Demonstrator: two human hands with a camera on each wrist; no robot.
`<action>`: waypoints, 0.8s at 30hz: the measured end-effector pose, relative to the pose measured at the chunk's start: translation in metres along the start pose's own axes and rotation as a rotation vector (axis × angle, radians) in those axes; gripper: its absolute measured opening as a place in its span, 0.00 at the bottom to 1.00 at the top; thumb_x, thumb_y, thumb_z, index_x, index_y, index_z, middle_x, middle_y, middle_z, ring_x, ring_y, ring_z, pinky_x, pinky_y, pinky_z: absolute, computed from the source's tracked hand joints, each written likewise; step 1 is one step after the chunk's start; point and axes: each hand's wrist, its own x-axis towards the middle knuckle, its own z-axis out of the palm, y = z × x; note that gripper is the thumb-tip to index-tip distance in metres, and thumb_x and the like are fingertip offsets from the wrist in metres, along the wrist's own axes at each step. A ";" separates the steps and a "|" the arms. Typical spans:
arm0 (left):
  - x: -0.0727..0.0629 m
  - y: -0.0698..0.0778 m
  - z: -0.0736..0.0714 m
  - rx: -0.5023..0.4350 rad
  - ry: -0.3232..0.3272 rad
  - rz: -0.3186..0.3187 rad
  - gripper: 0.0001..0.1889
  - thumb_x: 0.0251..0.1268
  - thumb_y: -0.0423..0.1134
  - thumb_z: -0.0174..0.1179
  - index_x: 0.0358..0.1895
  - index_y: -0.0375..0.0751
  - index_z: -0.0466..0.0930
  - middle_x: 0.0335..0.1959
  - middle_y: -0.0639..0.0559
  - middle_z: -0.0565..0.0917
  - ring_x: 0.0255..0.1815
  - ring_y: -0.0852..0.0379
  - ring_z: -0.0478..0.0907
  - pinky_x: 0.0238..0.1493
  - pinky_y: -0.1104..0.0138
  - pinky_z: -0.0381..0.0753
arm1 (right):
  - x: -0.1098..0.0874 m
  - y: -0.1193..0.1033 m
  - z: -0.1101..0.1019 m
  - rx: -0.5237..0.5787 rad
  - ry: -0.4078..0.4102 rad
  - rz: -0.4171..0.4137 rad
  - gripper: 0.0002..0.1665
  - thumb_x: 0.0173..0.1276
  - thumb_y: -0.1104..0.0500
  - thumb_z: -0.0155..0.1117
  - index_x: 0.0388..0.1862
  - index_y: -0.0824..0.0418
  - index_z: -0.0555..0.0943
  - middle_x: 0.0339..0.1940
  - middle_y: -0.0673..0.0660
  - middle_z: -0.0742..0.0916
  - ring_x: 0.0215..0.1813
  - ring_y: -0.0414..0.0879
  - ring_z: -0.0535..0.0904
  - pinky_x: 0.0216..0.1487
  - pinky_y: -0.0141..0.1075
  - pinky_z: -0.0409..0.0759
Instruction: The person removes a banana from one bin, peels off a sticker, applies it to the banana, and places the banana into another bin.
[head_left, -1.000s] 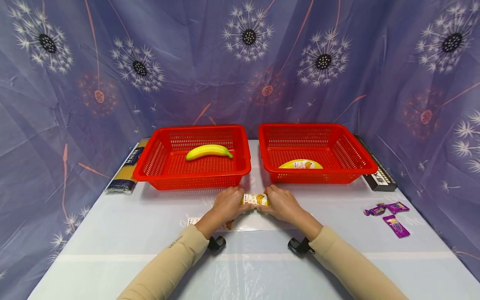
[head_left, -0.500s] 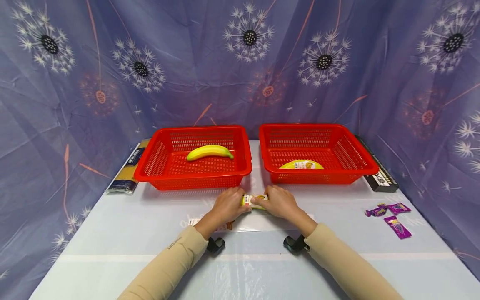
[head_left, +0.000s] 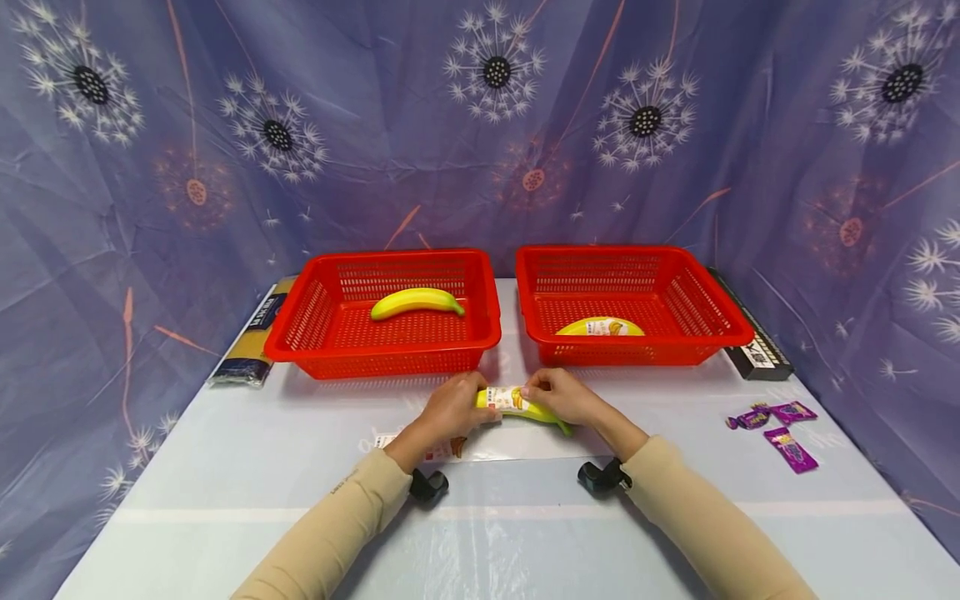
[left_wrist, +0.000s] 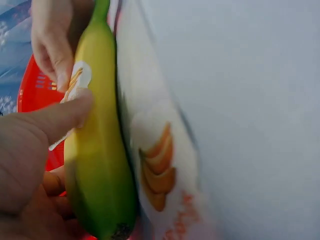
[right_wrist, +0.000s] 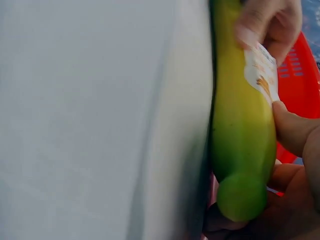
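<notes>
A yellow-green banana (head_left: 540, 412) lies crosswise between both hands, its stem pointing right. A white label (head_left: 506, 398) printed with bananas wraps its upper side. My left hand (head_left: 453, 408) grips the blunt end, thumb pressing the label's left part and fingers behind the fruit. My right hand (head_left: 566, 398) holds the stem half, its thumb at the label's right end and its other fingers behind and under the banana (right_wrist: 245, 120). Beneath the hands lies a label sheet (head_left: 525, 446) with printed bananas; the left forearm covers part of it.
Behind the hands stand two red baskets: the left basket (head_left: 382, 362) holds a plain banana (head_left: 418, 303), the right basket (head_left: 622, 354) a labelled banana (head_left: 573, 328). Purple wrapped candies (head_left: 791, 450) lie at right. A brown packet (head_left: 251, 346) and a black box (head_left: 757, 358) flank the baskets.
My right thumb has drawn back rightward from the middle of the label, and the right hand has shifted right, exposing more of the banana's stem end. My left hand stays on the other end.
</notes>
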 end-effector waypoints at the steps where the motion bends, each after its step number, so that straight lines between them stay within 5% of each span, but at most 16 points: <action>1: 0.001 0.000 -0.001 -0.039 -0.010 -0.020 0.22 0.51 0.51 0.69 0.42 0.40 0.78 0.35 0.51 0.80 0.35 0.56 0.73 0.39 0.64 0.72 | 0.000 -0.001 0.001 -0.012 0.011 0.001 0.12 0.66 0.52 0.61 0.36 0.61 0.80 0.33 0.54 0.82 0.36 0.43 0.72 0.39 0.33 0.70; 8: 0.007 0.000 -0.002 -0.144 0.000 -0.096 0.21 0.57 0.54 0.63 0.42 0.39 0.79 0.38 0.48 0.83 0.38 0.54 0.75 0.42 0.62 0.74 | -0.003 -0.006 0.005 -0.056 0.065 0.015 0.11 0.66 0.53 0.61 0.35 0.60 0.79 0.32 0.53 0.82 0.35 0.43 0.72 0.38 0.33 0.70; 18: 0.012 -0.001 0.000 -0.316 0.026 -0.188 0.11 0.61 0.43 0.57 0.33 0.38 0.82 0.30 0.49 0.80 0.33 0.56 0.72 0.36 0.67 0.70 | -0.003 -0.005 0.007 -0.078 0.095 0.032 0.11 0.66 0.51 0.62 0.35 0.59 0.80 0.32 0.52 0.82 0.35 0.43 0.72 0.38 0.33 0.69; 21: 0.011 -0.001 0.000 -0.280 0.054 -0.145 0.10 0.64 0.41 0.55 0.39 0.39 0.82 0.35 0.48 0.83 0.37 0.55 0.75 0.42 0.64 0.74 | -0.004 -0.005 0.007 -0.076 0.095 0.048 0.11 0.65 0.51 0.62 0.35 0.58 0.80 0.32 0.52 0.82 0.35 0.43 0.72 0.37 0.33 0.69; 24: 0.006 0.000 0.000 -0.174 0.096 -0.037 0.11 0.66 0.38 0.53 0.47 0.43 0.80 0.37 0.47 0.85 0.37 0.52 0.78 0.44 0.60 0.75 | -0.004 -0.004 0.007 -0.068 0.095 0.055 0.12 0.65 0.51 0.62 0.35 0.58 0.80 0.32 0.52 0.82 0.35 0.43 0.72 0.37 0.33 0.68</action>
